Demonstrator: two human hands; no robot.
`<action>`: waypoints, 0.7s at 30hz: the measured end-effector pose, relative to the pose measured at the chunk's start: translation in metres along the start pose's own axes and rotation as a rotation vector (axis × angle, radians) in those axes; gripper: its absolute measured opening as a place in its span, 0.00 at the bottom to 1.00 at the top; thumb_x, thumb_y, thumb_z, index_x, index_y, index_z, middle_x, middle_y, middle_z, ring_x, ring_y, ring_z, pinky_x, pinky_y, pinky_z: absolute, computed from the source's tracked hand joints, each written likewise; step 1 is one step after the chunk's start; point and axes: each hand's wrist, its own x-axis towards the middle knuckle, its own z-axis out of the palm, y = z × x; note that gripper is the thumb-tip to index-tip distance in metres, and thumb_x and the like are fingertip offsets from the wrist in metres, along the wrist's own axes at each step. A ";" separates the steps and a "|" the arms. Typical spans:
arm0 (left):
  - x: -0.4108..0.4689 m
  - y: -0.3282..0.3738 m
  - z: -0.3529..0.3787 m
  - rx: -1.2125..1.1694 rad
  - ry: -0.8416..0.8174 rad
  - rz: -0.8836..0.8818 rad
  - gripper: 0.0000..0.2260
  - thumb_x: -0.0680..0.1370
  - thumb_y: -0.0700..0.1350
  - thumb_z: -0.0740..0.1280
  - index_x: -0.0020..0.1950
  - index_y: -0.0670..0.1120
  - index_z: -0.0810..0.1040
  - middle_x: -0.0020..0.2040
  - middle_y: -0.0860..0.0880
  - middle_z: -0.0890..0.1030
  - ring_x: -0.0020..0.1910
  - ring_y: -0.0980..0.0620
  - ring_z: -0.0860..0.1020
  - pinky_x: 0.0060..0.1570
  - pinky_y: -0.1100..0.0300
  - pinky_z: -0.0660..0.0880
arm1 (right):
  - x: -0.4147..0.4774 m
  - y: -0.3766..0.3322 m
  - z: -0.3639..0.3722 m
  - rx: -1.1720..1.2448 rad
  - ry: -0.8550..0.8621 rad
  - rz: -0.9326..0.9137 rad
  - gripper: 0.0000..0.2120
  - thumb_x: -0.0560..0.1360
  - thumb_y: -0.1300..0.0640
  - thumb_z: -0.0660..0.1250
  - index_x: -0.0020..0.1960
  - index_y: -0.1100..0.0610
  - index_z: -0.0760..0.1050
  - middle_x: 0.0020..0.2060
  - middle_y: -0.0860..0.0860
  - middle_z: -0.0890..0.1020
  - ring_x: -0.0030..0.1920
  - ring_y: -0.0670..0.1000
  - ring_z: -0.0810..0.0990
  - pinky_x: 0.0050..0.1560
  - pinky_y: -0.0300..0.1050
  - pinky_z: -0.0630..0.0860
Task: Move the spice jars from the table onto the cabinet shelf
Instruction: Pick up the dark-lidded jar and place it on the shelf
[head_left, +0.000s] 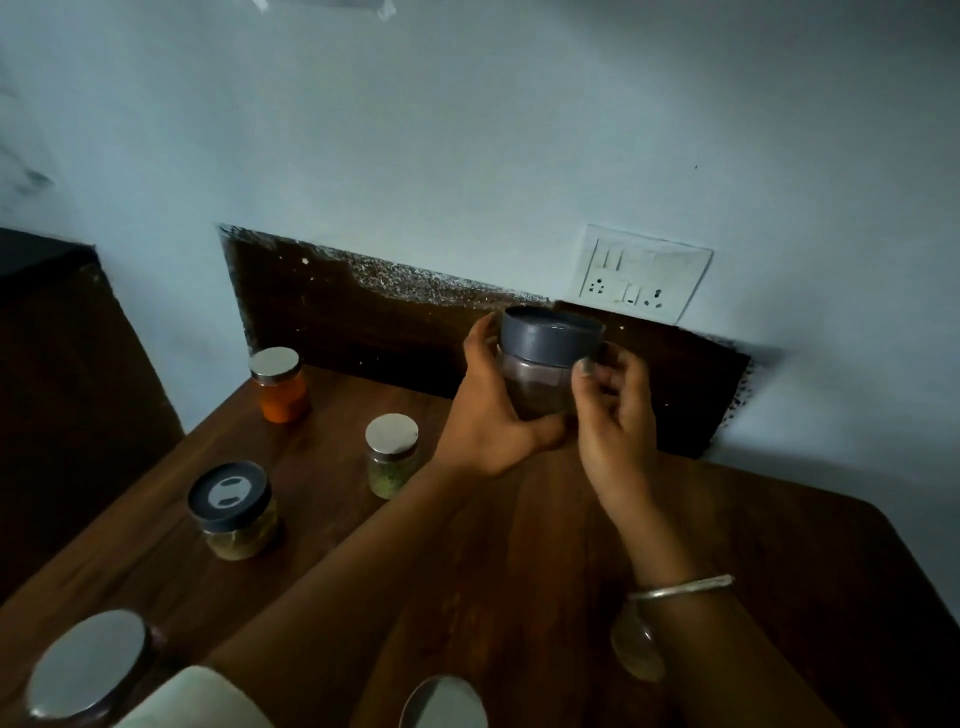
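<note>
A jar with a grey lid and dark contents (545, 364) is held up above the wooden table (493, 545), near the wall. My left hand (493, 415) grips its body from the left and underneath. My right hand (613, 410) pinches its right side just below the lid. On the table stand an orange-filled jar with a metal lid (279, 385), a green-filled jar with a metal lid (392, 456), and a yellowish jar with a dark lid (234, 512). The cabinet shelf is not in view.
A jar with a wide metal lid (85, 667) sits at the bottom left, beside a pale object (192, 701). Metal spoons (636, 647) lie near the front edge. A wall socket (641, 273) is behind the table; a dark wooden unit (62, 389) stands left.
</note>
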 end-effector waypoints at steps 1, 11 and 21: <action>-0.002 0.006 -0.004 -0.024 -0.012 0.002 0.49 0.59 0.51 0.75 0.73 0.50 0.49 0.62 0.55 0.70 0.60 0.55 0.75 0.59 0.59 0.75 | -0.001 -0.007 -0.001 0.088 -0.019 0.054 0.21 0.77 0.46 0.62 0.63 0.58 0.70 0.53 0.51 0.77 0.46 0.38 0.76 0.41 0.23 0.70; -0.018 0.045 -0.021 -0.070 0.000 -0.014 0.41 0.65 0.60 0.64 0.75 0.56 0.53 0.58 0.54 0.65 0.58 0.62 0.68 0.62 0.62 0.68 | -0.021 -0.049 0.004 0.299 -0.072 0.053 0.26 0.70 0.35 0.59 0.62 0.49 0.72 0.56 0.51 0.79 0.56 0.51 0.79 0.58 0.56 0.77; -0.025 0.069 -0.037 -0.531 0.048 -0.054 0.20 0.76 0.40 0.66 0.65 0.47 0.62 0.55 0.49 0.76 0.53 0.53 0.79 0.47 0.61 0.80 | -0.024 -0.068 0.006 0.353 -0.084 0.009 0.22 0.76 0.46 0.58 0.69 0.50 0.68 0.65 0.50 0.73 0.65 0.47 0.73 0.68 0.52 0.69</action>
